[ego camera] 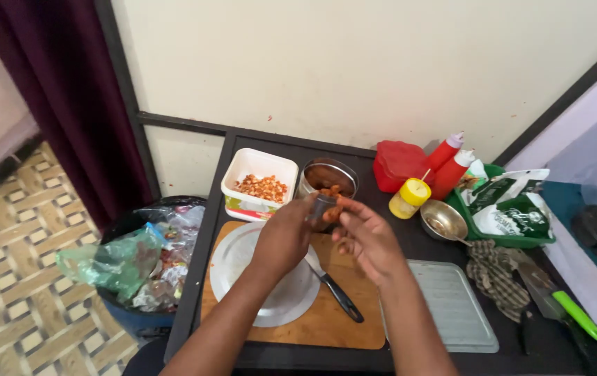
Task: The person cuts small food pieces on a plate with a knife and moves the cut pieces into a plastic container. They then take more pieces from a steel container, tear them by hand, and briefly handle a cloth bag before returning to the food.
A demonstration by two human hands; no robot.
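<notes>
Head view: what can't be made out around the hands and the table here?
- Small metal item: mostly covered by the left hand; its kind is unclear.
- Orange pieces at the right hand fingertips: too small to identify.
- Knife: blade tip hidden under the left hand.
- Steel bowl: contents partly blocked by both hands.
- Green-handled tool: far end cut off near the right edge.

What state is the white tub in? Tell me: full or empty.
Partly filled: the white tub is open, with orange-brown pieces across its bottom and white walls bare above them.
</notes>
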